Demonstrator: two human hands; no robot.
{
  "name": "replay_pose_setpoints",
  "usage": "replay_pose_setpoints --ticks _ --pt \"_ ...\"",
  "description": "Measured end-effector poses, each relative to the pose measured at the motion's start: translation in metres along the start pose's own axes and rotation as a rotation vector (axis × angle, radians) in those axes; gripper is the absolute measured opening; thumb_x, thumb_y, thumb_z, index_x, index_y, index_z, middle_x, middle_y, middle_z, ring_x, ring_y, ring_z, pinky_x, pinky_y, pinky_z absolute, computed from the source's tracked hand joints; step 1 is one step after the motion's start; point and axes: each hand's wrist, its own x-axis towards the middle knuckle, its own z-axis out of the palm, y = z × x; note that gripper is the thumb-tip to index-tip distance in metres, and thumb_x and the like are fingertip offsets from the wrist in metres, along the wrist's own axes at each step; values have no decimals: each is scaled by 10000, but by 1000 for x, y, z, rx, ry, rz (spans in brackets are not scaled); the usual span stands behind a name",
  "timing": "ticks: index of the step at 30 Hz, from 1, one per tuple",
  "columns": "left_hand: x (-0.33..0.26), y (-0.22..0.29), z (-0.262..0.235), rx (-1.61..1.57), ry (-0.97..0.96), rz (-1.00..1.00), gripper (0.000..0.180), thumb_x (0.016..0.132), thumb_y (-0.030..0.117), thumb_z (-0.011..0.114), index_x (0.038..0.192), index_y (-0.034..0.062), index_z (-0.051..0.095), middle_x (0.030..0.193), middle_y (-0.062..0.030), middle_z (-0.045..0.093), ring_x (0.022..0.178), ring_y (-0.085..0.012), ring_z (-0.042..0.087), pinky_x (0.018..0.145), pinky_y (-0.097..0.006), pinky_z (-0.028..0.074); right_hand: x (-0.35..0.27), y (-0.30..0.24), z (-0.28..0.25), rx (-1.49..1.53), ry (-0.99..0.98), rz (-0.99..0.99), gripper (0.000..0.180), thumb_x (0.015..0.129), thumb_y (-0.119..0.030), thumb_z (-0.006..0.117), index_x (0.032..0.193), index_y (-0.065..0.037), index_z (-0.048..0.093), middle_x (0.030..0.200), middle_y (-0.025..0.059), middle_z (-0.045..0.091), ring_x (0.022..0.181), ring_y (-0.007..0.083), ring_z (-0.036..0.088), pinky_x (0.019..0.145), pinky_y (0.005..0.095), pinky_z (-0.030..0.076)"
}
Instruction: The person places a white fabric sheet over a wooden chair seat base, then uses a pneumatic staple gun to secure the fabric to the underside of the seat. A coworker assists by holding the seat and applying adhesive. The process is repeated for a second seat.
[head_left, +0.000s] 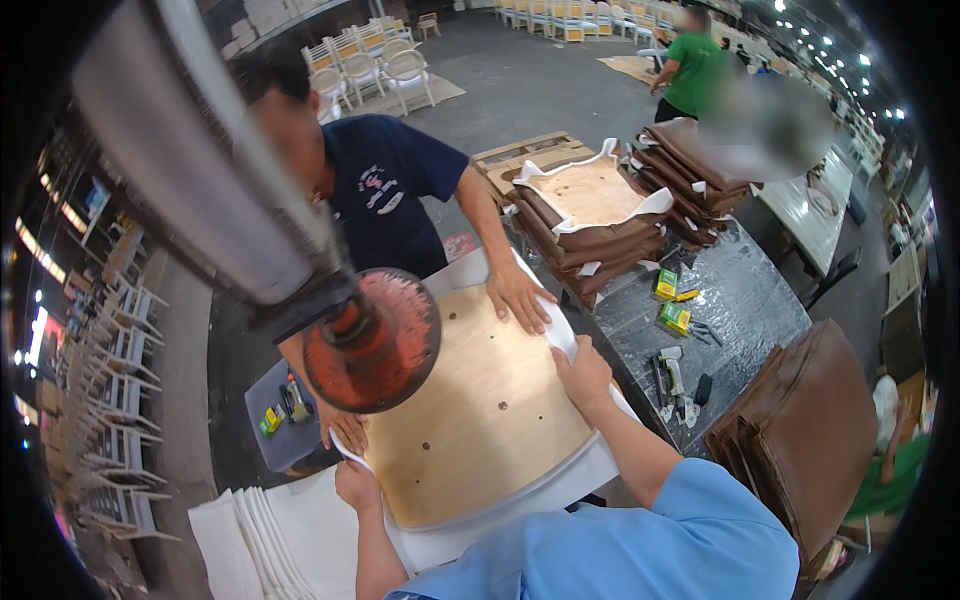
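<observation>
A pale plywood seat board (480,400) with several drilled holes lies on white padding (560,480) that sticks out round its edges. My left hand (357,487) is closed on the padding's edge at the board's left side. At the right side my right hand (583,370) pinches the same padding, thumb on top. Facing me, a co-worker in a dark shirt lays one hand (517,298) flat at the far right edge. That person's other hand (345,428) touches the left edge, just beyond my left hand. A round red disc (375,340) on a shaft hangs over the board, hiding its far left part.
White sheets (260,540) are stacked at the lower left. A dark table (740,270) on the right carries a staple gun (674,375), small green-yellow boxes (675,318) and brown covers (590,245). More brown covers (790,430) stand nearer me. A grey stool (270,390) holds another tool.
</observation>
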Motion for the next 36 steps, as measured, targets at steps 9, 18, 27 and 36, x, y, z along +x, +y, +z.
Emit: replay_pose_setpoints --ticks 9,18,27,36 --pt "-6 5 6 16 44 -3 268 1028 173 611 908 -49 700 882 -294 746 864 -525 726 781 -611 555 -3 10 7 -40 119 -160 426 1010 -414 774 1199 -42 690 1061 195 742 1004 413 728 898 524 578" --pt "30 -10 -13 -358 -389 -249 434 1000 325 794 889 -87 714 849 -176 770 769 -304 718 744 -464 563 29 10 -11 1 9 -43 302 996 -299 770 1124 -28 728 1202 229 720 1097 434 704 948 565 556" --pt "13 -21 27 -39 -16 -94 231 998 222 666 930 32 779 958 -246 782 915 -472 769 819 -595 603 26 11 15 -160 -6 -110 271 1076 -250 670 1168 4 666 1190 267 674 1090 508 681 939 572 539" --pt "63 -58 17 -520 -329 -89 421 980 346 722 1206 -8 754 1127 -268 795 1079 -456 753 939 -484 572 29 14 21 -158 54 -241 289 1090 -249 655 1146 35 662 1132 267 684 1048 508 684 920 579 536"
